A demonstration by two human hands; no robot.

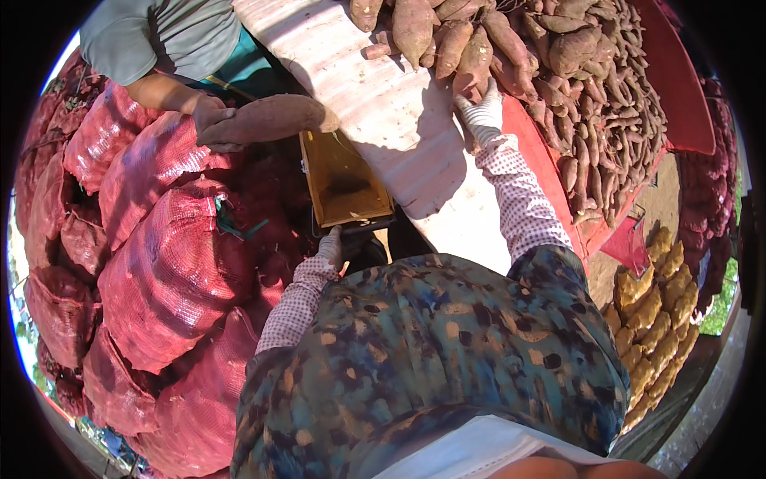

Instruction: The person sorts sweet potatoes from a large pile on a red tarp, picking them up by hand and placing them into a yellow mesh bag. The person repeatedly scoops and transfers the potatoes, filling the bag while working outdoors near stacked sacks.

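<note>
My right hand (482,115), in a whitish glove, is at the near edge of a heap of sweet potatoes (589,102). Its thumb and fingers sit around the lower end of one sweet potato (477,57). Below me, my gloved left hand (332,246) grips the near edge of a narrow wooden drawer (344,179). The drawer stands pulled out beside a pale tabletop (383,114), with a few small bits inside. Across from me, another person's hand (214,124) holds out a large sweet potato (278,120) above the drawer's far end.
Full red mesh sacks (179,275) are stacked all along the left. A red sheet (538,149) lies under the heap. A red scoop-like net or basket (628,245) and several yellow filled bags (658,311) stand on the ground at the right.
</note>
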